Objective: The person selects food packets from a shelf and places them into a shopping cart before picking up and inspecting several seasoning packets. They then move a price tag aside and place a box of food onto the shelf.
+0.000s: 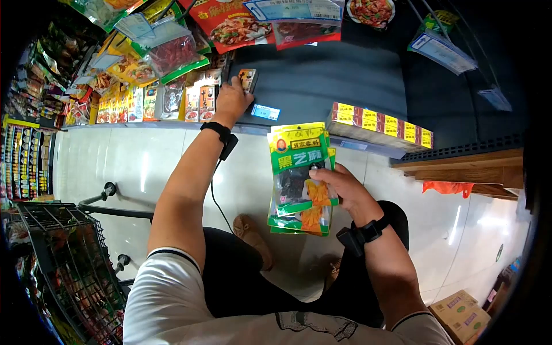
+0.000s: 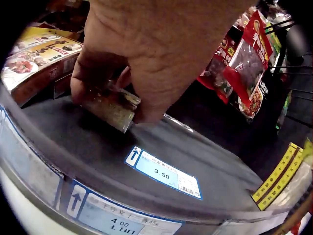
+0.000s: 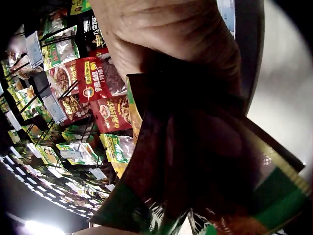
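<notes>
On the dark shelf my left hand (image 1: pixel 232 101) grips a small seasoning box (image 1: pixel 248 79), seen end-on in the left wrist view as a pale box (image 2: pixel 110 111) between thumb and fingers. Similar boxes (image 1: pixel 207 102) stand in a row just left of it. My right hand (image 1: pixel 345 187) holds a small stack of green and yellow black sesame packets (image 1: pixel 290 190) in front of the shelf, thumb on the front and fingers behind. In the right wrist view the packets (image 3: pixel 195 161) are mostly in shadow.
A block of yellow and red boxes (image 1: pixel 379 123) lies at the shelf edge on the right. Bagged goods (image 1: pixel 241 29) hang from hooks above. Price tags (image 2: pixel 166 174) line the shelf. A black wire cart (image 1: pixel 69 259) stands at left, cartons (image 1: pixel 460 313) at lower right.
</notes>
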A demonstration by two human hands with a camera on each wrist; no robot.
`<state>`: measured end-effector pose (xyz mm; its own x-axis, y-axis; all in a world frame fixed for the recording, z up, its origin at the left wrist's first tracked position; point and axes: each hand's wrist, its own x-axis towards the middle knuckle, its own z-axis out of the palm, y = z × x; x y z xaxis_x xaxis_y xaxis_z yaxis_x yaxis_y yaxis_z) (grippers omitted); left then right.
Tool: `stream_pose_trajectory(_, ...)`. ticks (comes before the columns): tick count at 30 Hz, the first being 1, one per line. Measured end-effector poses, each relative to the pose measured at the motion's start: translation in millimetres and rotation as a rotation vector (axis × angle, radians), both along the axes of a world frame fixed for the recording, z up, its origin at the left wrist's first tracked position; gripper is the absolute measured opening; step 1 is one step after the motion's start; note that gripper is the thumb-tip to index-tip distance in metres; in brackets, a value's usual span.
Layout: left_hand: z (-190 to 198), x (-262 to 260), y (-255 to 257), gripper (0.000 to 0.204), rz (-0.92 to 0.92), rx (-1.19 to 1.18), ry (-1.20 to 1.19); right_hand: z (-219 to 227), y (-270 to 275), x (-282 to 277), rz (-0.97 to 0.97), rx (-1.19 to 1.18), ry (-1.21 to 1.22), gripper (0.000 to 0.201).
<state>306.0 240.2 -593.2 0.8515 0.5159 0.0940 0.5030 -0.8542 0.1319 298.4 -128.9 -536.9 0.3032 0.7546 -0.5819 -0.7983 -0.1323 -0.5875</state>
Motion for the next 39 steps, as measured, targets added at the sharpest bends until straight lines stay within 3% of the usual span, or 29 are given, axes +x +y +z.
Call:
stream_pose_trajectory(5,-7.0,23.6,10.7,0.065,0.012,0.153,-0.106,1.2,-4.1,1.0,-0.03,-0.001,0.009,0.028)
stream_pose_trajectory(8,-8.5,35.3,10.9,0.056,0.063,0.214,-0.024,5.5,-7.1,1.6,-0.051,-0.007,0.017,0.029)
stream_pose_trajectory(9,-8.4,37.9,10.9,0.061,0.09,0.214,0.024,1.6,-8.3,1.7,-0.046,-0.012,0.015,0.029)
stream_pose_trajectory(13,-16.6,39.4,15.5,0.045,0.112,0.239,0.057,-2.0,-10.5,0.3,-0.047,-0.038,0.014,0.03)
stream_pose_trajectory(16,-21.2,32.7,22.0,0.033,0.017,0.422,0.048,2.8,-9.1,-0.1,-0.054,-0.01,0.028,0.03)
stream_pose_trajectory(19,-19.6,25.6,18.2,0.03,-0.095,0.454,-0.042,2.5,-6.5,-0.2,-0.037,0.008,0.028,0.031)
stream_pose_trajectory(22,-20.4,20.7,11.7,0.037,-0.266,0.425,-0.069,4.0,-5.0,0.4,-0.012,-0.02,0.034,0.03)
stream_pose_trajectory(29,-24.3,17.7,8.3,0.043,-0.123,0.35,0.14,-3.2,-5.9,-1.0,0.003,-0.016,0.007,0.03)
stream_pose_trajectory(34,-5.4,17.8,-2.8,0.045,-0.206,0.256,-0.004,-0.1,-6.8,-2.3,0.005,-0.005,-0.018,0.03)
stream_pose_trajectory(36,15.7,26.2,-16.4,0.046,-0.316,0.114,-0.174,-0.9,-10.6,-3.3,0.018,-0.023,-0.021,0.031)
stream_pose_trajectory(39,75.7,35.1,-68.7,0.051,-0.458,-0.343,-0.27,6.1,-7.9,-3.9,0.004,-0.017,-0.005,0.027)
